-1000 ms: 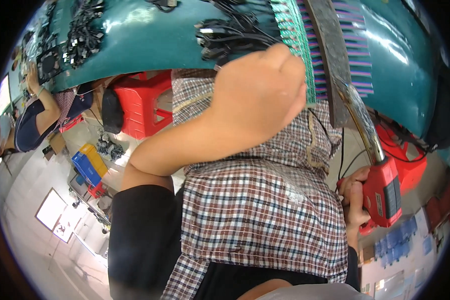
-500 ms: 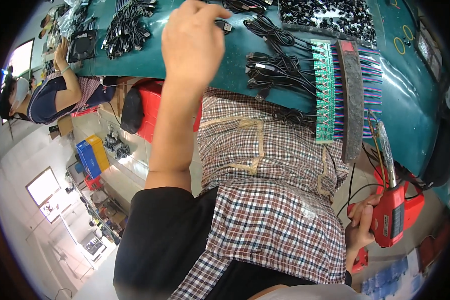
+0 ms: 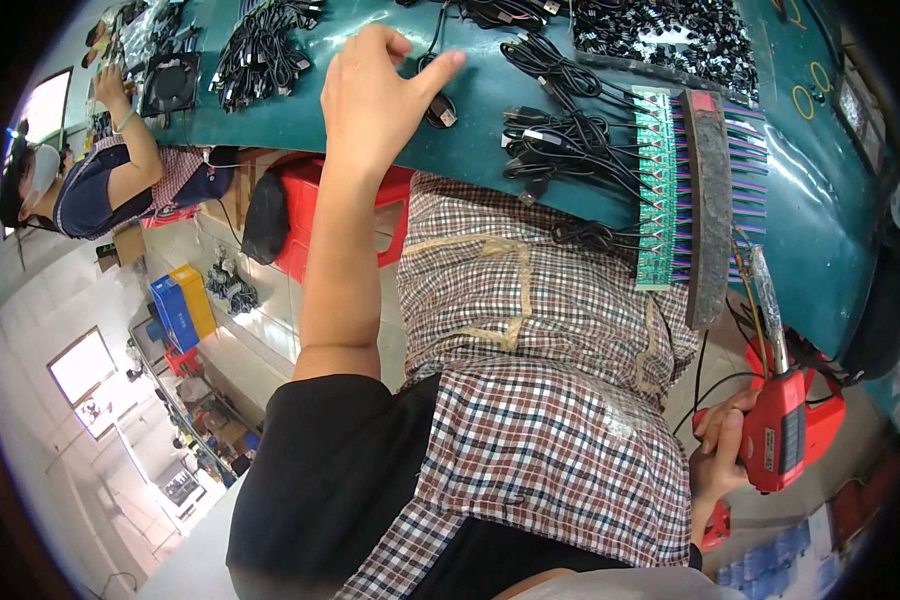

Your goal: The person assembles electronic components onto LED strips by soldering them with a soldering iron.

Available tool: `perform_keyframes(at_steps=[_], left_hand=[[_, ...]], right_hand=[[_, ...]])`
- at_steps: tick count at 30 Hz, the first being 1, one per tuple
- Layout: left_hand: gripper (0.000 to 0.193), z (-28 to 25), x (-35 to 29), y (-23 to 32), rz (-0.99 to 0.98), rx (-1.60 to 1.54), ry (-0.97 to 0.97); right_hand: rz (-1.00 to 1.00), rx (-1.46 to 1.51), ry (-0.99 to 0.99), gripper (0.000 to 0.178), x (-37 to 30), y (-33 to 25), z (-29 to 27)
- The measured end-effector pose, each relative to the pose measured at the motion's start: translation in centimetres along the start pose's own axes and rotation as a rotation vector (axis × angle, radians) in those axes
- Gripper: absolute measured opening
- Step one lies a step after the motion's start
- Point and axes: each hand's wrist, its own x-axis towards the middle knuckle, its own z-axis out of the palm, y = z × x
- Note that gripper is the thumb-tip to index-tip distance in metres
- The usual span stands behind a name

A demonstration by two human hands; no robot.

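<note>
My left hand [image 3: 372, 105] is raised over the table's near part, thumb and fingers apart, with nothing seen in it. Just right of it lies a black USB cable [image 3: 442, 108], its plug toward me. In my right hand [image 3: 722, 445], low at the right, is a red soldering gun [image 3: 778, 435]. Its metal tip points up toward the table edge, beside a strip of green circuit boards [image 3: 655, 190]. Black cables [image 3: 570, 140] run into the boards' left side. A dark grey bar [image 3: 708, 205] lies across thin coloured wires [image 3: 748, 165] on their right.
Bundled black cables [image 3: 260, 60] lie at the far left of the green table [image 3: 820, 200]. A tray of small black and metal parts [image 3: 660, 45] is at the back. Yellow rings [image 3: 804, 102] lie at right. A co-worker [image 3: 110, 190] sits at left, near a red stool [image 3: 305, 190].
My left hand has come slightly nearer and its thumb has spread from the fingers. The USB plug beside it now lies closer to me. My right hand stays on the soldering gun.
</note>
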Motion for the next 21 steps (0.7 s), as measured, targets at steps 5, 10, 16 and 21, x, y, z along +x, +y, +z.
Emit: perform_keyframes(at_steps=[5, 10, 16, 21], left_hand=[[0.03, 2.5, 0.7, -1.4, 0.211, -0.033, 0.172], [0.017, 1.2, -0.2, -0.2, -0.188, -0.692, 0.037], [0.014, -2.6, -2.2, 3.5, -0.19, -0.833, 0.023], [0.006, -2.7, -5.0, 7.7, 0.006, -0.852, -0.074]], right_hand=[[0.001, -0.007, 0.003, 0.013, 0.0, -0.1, 0.3], [0.024, 0.027, 0.009, 0.012, -0.2, 0.1, 0.0], [0.046, 0.039, -0.012, 0.014, 0.0, 0.0, -0.2], [-0.011, 0.008, 0.038, 0.016, 0.3, -0.1, 1.8]])
